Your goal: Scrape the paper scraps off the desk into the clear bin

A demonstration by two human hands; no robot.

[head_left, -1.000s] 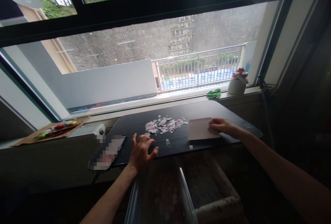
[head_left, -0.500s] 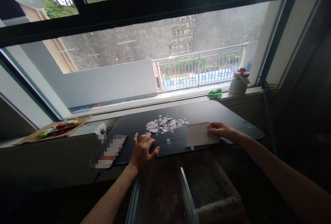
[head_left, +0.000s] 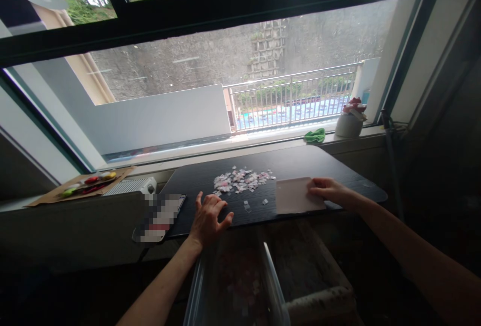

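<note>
A flat, pale rectangular card or scraper (head_left: 295, 198) is gripped at its right edge by my right hand (head_left: 327, 189), fingers closed on it near the front of the dark table (head_left: 300, 160). My left hand (head_left: 211, 218) rests over the table's front edge with fingers spread and nothing seen in them. Just beyond it lies a loose heap of small white and pinkish square pieces (head_left: 242, 180). Two stray spots of pieces (head_left: 247, 206) sit between the heap and the card. Below the table edge stands a clear plastic bin (head_left: 270, 281) with similar pieces dimly visible inside.
A phone (head_left: 161, 218) with a blurred screen lies at the table's left. On the sill are a green cloth (head_left: 314, 136) and a grey container with a red top (head_left: 350, 120). At far left, colourful items lie on brown paper (head_left: 48, 195) beside a white slotted box (head_left: 131, 186).
The card has shifted slightly right in my right hand. A small piece now shows left of it, and the bit under its lower edge is out of sight. My left hand stays almost still.
</note>
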